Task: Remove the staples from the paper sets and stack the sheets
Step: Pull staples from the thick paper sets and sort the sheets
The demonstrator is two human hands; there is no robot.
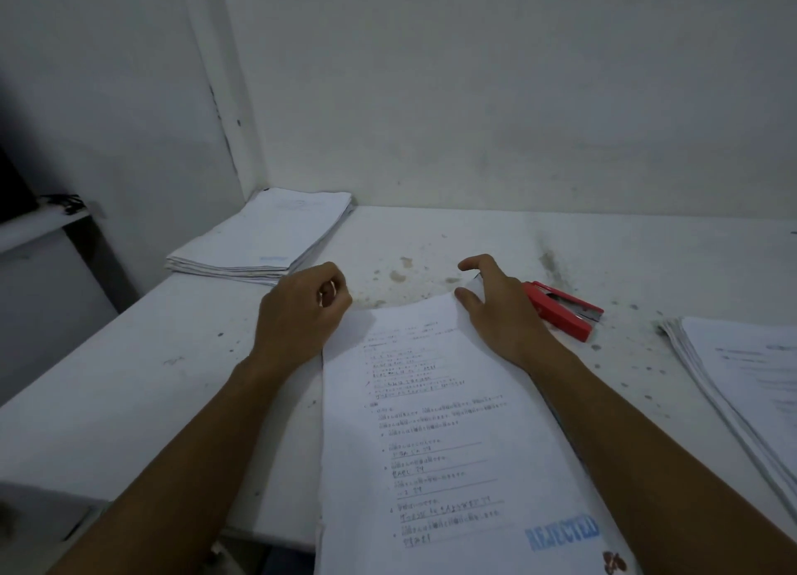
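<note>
Both hands (302,311) (502,315) at paper set's (431,423) top edge

I read the paper set (453,423) in front of me as matt white paper printed in dark ink, with a blue stamp near its lower edge. The two stacks (267,238) and (750,384) are the same matt paper. The stapler (560,309) has a smooth red body with grey metal at its open end. The table (129,380) is matt white, stained and speckled. The wall (517,100) is matt white.

Bare office corner, paper stacks (263,238), red stapler (560,309), white table (129,380)
</note>
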